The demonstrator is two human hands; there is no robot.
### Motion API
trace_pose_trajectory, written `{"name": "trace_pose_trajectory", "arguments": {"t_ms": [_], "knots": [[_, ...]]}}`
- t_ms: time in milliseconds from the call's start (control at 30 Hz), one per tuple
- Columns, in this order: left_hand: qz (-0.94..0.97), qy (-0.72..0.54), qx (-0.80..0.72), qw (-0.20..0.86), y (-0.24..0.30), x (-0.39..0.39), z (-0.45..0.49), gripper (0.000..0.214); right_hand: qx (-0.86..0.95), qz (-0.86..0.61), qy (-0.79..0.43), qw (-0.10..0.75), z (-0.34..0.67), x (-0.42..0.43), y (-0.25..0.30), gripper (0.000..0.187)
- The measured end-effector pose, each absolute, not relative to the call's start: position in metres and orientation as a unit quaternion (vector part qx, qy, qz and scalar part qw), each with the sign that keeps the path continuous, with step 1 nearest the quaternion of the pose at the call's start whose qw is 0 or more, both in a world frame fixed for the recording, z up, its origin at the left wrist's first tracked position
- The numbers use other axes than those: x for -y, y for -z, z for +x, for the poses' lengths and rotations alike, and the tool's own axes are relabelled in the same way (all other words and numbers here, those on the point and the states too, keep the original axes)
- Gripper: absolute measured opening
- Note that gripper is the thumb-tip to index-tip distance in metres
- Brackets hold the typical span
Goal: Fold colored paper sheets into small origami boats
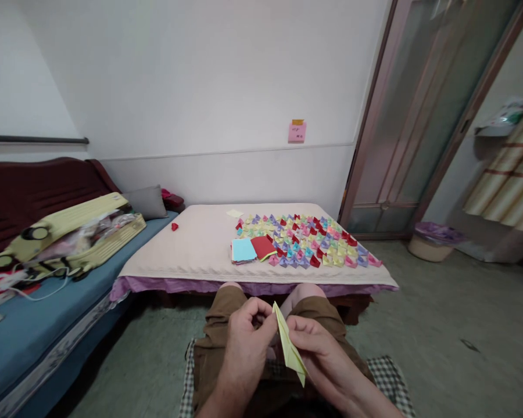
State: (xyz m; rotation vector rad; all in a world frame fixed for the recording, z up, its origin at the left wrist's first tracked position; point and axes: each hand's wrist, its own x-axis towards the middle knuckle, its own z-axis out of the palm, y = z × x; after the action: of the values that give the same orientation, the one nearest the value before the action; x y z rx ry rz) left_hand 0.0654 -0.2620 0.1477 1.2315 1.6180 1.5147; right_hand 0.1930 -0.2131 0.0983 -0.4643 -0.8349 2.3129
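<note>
A pale yellow sheet of folded paper [289,343] is held above my lap, its long pointed shape slanting down to the right. My left hand [247,339] pinches its upper tip between thumb and index finger. Along the other side, my right hand [318,351] grips the paper with thumb and fingers, partly hidden behind it. Beyond my knees, a stack of square paper [244,249] with a light blue top sheet lies on the covered table [178,255]. Red sheets [262,247] overlap its right side. Many small folded paper boats [307,238] in several colours spread over the right half.
One red folded piece [175,226] and a pale paper sheet [234,213] lie apart on the table. An open yellow suitcase [78,232] rests on the blue-covered sofa [98,284] at left. A bin [433,241] stands right, near the sliding door [387,128].
</note>
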Motion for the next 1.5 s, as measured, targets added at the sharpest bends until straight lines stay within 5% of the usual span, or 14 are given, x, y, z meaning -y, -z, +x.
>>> {"name": "trace_pose_trajectory", "arguments": {"t_ms": [333, 967, 1167, 1300, 1500], "knots": [[0.483, -0.564, -0.564, 0.362, -0.144, 0.264, 0.060, 0.029, 0.445, -0.260, -0.782, 0.350, 0.202, 0.204, -0.104, 0.027], [0.279, -0.651, -0.445, 0.548, -0.123, 0.254, 0.062, 0.027, 0.647, -0.253, -0.631, 0.346, 0.217, 0.205, -0.134, 0.015], [0.264, -0.636, -0.400, 0.604, -0.124, 0.255, 0.072, 0.025, 0.701, -0.217, -0.505, 0.454, 0.217, 0.206, -0.136, 0.008], [0.304, -0.639, -0.446, 0.548, -0.121, 0.252, 0.069, 0.031, 0.646, -0.259, -0.546, 0.467, 0.217, 0.203, -0.139, 0.012], [0.415, -0.674, -0.557, 0.252, -0.125, 0.259, 0.065, 0.007, 0.564, -0.324, -0.605, 0.458, 0.213, 0.203, -0.132, 0.018]]}}
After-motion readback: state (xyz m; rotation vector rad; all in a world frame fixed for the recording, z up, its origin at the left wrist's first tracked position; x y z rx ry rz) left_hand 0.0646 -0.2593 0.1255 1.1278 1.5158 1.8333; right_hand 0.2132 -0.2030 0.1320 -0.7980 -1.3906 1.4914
